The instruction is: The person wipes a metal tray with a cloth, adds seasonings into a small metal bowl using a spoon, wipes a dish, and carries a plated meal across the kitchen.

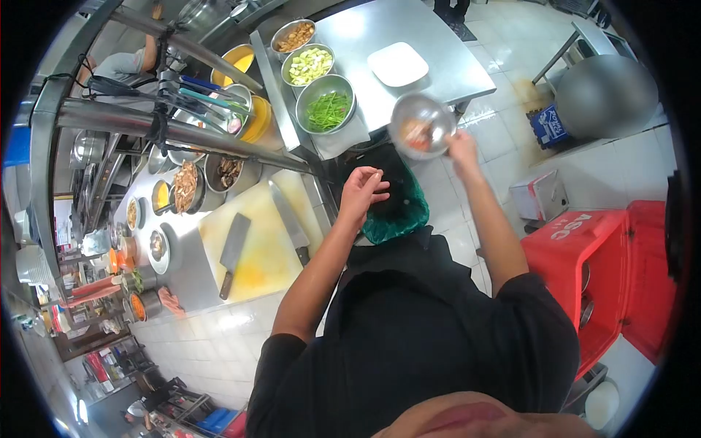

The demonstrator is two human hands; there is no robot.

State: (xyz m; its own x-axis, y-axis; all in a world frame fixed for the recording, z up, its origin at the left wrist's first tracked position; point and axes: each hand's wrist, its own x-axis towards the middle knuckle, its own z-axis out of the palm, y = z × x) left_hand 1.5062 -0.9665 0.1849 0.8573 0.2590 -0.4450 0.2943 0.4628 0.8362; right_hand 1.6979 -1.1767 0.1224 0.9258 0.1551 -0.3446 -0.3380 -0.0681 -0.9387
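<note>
My right hand grips the rim of a metal bowl, blurred by motion. Inside lies some orange-pink food that I cannot make out. My left hand is raised beside a bin lined with a green bag; its fingers are partly curled, thumb and fingertips close together, and whether anything is between them does not show. Beyond the left hand, a metal bowl of cut green vegetables stands at the counter's edge, with a bowl of chopped pale green pieces behind it.
A white square plate lies on the steel table. To the left, a cleaver and a knife rest on a yellowed cutting board. An open red cooler box stands at the right. Metal shelf rails cross the left side.
</note>
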